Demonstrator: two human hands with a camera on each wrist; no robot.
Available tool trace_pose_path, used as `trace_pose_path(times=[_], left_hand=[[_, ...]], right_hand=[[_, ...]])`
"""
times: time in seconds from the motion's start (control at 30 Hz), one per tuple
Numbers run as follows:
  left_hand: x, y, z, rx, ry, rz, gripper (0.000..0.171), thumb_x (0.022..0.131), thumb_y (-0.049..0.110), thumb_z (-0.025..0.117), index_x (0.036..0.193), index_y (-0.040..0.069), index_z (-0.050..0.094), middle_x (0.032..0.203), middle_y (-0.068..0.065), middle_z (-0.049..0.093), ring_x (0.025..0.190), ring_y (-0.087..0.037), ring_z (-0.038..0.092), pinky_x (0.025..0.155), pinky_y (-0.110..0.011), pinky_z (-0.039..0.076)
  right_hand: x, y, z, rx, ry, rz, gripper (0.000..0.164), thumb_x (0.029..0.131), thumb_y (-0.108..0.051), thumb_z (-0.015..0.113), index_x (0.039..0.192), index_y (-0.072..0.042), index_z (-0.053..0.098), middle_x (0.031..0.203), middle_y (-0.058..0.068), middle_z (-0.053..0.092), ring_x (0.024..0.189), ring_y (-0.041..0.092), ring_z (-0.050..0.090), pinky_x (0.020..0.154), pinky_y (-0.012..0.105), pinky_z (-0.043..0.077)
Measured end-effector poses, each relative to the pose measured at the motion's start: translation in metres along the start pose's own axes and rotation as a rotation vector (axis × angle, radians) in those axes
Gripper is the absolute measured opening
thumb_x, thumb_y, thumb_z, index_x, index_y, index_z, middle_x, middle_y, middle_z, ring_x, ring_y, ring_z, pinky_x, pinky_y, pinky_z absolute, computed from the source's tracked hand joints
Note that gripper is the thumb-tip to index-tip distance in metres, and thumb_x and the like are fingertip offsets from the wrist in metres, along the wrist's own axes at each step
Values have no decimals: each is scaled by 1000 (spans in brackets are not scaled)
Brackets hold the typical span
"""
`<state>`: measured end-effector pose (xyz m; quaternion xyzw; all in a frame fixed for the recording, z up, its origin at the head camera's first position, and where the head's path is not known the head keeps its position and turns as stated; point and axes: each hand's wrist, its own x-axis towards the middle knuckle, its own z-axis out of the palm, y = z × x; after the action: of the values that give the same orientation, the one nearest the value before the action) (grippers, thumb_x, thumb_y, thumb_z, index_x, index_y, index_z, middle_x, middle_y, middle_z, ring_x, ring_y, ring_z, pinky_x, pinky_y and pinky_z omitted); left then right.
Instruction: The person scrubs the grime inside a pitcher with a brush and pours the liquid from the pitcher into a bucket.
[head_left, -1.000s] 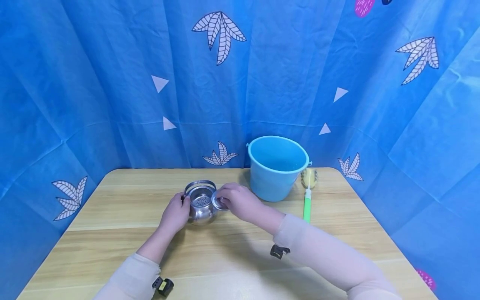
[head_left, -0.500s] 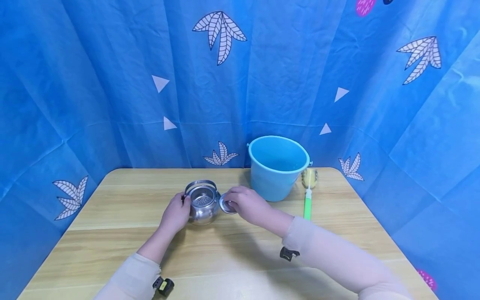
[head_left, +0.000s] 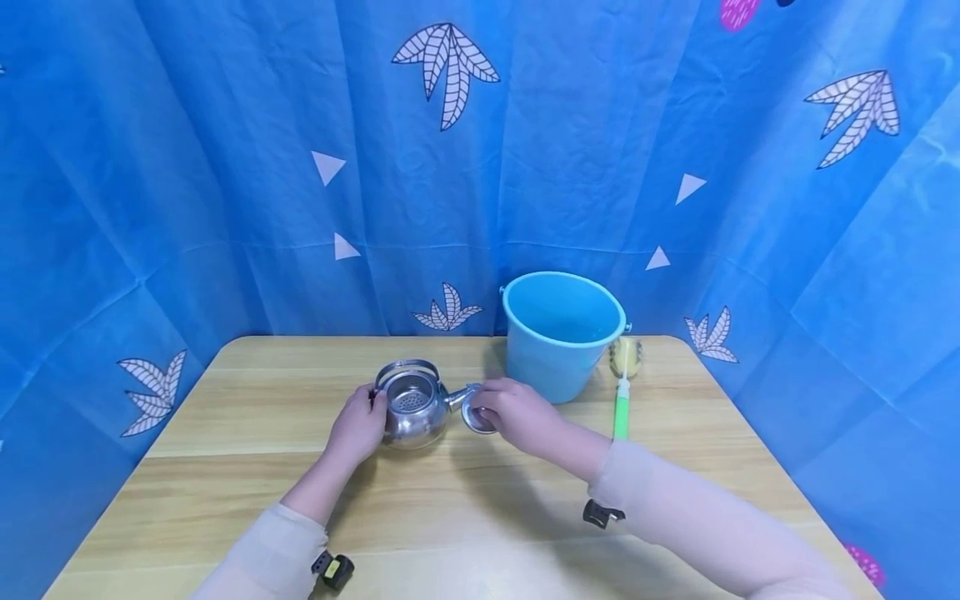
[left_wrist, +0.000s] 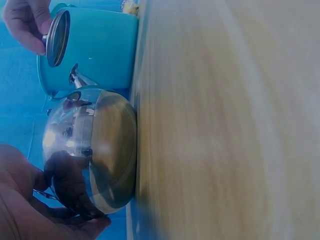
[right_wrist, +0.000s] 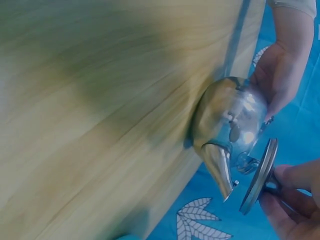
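Observation:
A shiny steel teapot [head_left: 417,425] stands upright on the table, uncovered, its perforated strainer [head_left: 410,402] visible inside the mouth. Its hoop handle is raised behind the mouth. My left hand [head_left: 360,423] grips the pot's left side; the left wrist view shows thumb and fingers spread round the curved wall. On the other side, my right hand [head_left: 519,414] pinches the round steel lid [right_wrist: 258,176] by its knob. The lid is tilted on edge in the air, close to the tip of the spout [right_wrist: 218,167]; whether they touch I cannot tell.
Behind my right hand stands a light blue bucket [head_left: 551,362]. To its right lies a brush with a green handle [head_left: 622,417] and yellowish head [head_left: 626,357]. Blue patterned curtain [head_left: 480,167] closes off the wooden table's [head_left: 247,417] back and sides.
My right hand has carried the lid rightward, away from the teapot's mouth, and the spout has come into sight. The left hand keeps its grip on the pot. The head view has shifted slightly.

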<state>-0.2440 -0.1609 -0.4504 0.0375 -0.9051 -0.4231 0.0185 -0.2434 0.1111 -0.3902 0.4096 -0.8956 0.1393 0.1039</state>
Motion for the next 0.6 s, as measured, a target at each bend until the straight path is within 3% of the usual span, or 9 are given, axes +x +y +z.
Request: trace_pose_path(times=[0.6], left_hand=[[1,-1,1,-7,14,5,55,108,27,33,146,-13,35,145,-35,42,135,-50,40,113,-60,31]], right_hand=[[-24,16,-9,34,4,73,20,86,4,73,102,-6,76,103,7,72,97,24,69,84,35,58]])
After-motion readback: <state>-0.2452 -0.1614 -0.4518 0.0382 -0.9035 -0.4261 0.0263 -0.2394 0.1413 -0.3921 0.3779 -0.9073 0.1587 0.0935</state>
